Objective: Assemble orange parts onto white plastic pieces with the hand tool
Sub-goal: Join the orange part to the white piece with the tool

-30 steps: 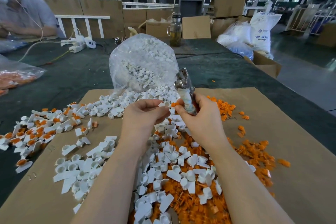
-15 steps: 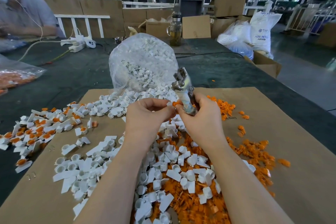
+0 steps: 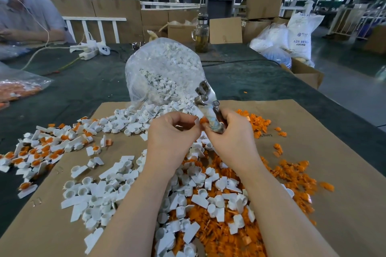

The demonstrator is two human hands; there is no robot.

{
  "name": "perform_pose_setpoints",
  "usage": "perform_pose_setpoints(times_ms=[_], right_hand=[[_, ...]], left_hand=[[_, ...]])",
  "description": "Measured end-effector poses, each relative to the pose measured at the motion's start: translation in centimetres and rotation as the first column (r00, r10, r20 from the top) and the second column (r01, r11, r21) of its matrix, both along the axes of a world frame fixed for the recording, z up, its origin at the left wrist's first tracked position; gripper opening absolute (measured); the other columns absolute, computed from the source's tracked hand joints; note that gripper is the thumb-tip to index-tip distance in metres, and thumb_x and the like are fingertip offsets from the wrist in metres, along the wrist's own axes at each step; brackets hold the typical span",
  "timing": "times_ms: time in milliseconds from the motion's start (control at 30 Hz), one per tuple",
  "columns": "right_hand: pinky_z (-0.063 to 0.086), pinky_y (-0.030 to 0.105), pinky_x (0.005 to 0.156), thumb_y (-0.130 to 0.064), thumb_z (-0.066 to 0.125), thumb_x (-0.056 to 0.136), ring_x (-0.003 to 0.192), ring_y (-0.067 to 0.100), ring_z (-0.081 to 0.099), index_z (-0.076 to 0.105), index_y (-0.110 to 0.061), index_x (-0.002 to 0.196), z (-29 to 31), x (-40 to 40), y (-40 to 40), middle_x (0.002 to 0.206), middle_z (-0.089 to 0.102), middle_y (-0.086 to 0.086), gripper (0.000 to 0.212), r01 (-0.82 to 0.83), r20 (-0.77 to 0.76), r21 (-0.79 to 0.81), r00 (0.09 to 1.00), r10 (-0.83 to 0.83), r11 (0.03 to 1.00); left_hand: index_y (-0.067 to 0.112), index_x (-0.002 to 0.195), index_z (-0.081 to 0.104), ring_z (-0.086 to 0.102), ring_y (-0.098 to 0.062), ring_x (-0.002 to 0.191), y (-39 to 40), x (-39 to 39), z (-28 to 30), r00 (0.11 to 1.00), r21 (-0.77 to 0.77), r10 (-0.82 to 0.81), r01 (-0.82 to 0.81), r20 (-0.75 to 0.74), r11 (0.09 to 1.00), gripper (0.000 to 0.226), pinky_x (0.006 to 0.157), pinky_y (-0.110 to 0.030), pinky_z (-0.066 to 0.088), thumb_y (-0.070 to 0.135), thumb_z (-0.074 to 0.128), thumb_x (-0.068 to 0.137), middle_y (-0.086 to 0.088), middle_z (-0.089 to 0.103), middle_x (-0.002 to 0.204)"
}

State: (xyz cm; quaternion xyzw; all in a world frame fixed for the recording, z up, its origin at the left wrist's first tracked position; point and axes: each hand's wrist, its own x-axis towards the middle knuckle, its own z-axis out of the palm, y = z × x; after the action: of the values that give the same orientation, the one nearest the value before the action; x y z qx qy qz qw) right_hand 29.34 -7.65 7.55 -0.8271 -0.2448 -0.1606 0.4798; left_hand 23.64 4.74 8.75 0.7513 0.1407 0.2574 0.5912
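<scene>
Midway through a long job, a worker's right hand (image 3: 229, 137) curls round the taped handle of a worn metal hand tool (image 3: 208, 108), its steel head pointing up and away, while the left hand (image 3: 173, 135) pinches a small white plastic piece (image 3: 196, 120) at its fingertips, touching an orange part (image 3: 203, 121) held against the tool's handle. Whether the two are already mated cannot be told.

By the look of the table, most of the work lies ahead. A modest spread of finished pieces (image 3: 41, 152), white with orange centres, sits at the far left of the cardboard sheet (image 3: 334, 152). Loose white pieces (image 3: 100, 190), each a small cup with a flat tab, lie thick under the forearms over a drift of orange parts (image 3: 292, 173), and a clear plastic bag (image 3: 165, 71) behind the hands spills more white stock.

Glossy moulded plastic throughout; the cardboard is matte brown and rests on a dark green table cover (image 3: 83, 89). Another person sits at the far left, and a glass jar (image 3: 202, 35) stands beyond the bag.
</scene>
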Motion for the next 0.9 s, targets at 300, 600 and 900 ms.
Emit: perform_pose_setpoints(times_ms=[300, 600, 900], right_hand=[[0.04, 0.02, 0.059, -0.017, 0.067, 0.082, 0.068, 0.003, 0.055, 0.062, -0.026, 0.099, 0.1, 0.0, -0.1, 0.075, 0.058, -0.017, 0.019, -0.049, -0.068, -0.03, 0.997, 0.046, 0.998], [0.054, 0.032, 0.07, -0.014, 0.067, 0.084, 0.077, 0.008, 0.062, 0.065, -0.022, 0.094, 0.9, 0.0, -1.4, 0.085, 0.067, -0.006, 0.013, -0.192, -0.245, -0.054, 0.954, 0.174, 0.98], [0.05, 0.034, 0.069, -0.018, 0.069, 0.083, 0.077, 0.014, 0.062, 0.063, -0.02, 0.092, 1.3, -0.2, -1.7, 0.086, 0.065, -0.002, 0.011, -0.352, -0.361, -0.163, 0.891, 0.276, 0.922]], left_hand=[[0.027, 0.076, 0.073, 0.065, 0.0, 0.065, -0.2, 0.1, 0.0, 0.998, 0.056, 0.06, -0.059, -0.032, 0.997, 0.01, 0.058, -0.016, 0.049, 0.032, 0.082, 0.078, 0.017, 0.072, 0.07], [0.018, 0.082, 0.071, 0.074, -0.009, 0.067, 0.8, 0.3, 0.0, 0.998, -0.196, 0.058, -0.051, 0.033, 0.979, 0.01, 0.067, -0.022, 0.058, 0.013, 0.08, 0.081, 0.007, 0.075, 0.07], [0.017, 0.081, 0.071, 0.075, -0.016, 0.072, 1.6, 0.4, -0.1, 0.988, -0.286, 0.021, 0.024, 0.155, 0.958, 0.011, 0.07, -0.024, 0.058, 0.007, 0.076, 0.083, 0.001, 0.076, 0.073]])
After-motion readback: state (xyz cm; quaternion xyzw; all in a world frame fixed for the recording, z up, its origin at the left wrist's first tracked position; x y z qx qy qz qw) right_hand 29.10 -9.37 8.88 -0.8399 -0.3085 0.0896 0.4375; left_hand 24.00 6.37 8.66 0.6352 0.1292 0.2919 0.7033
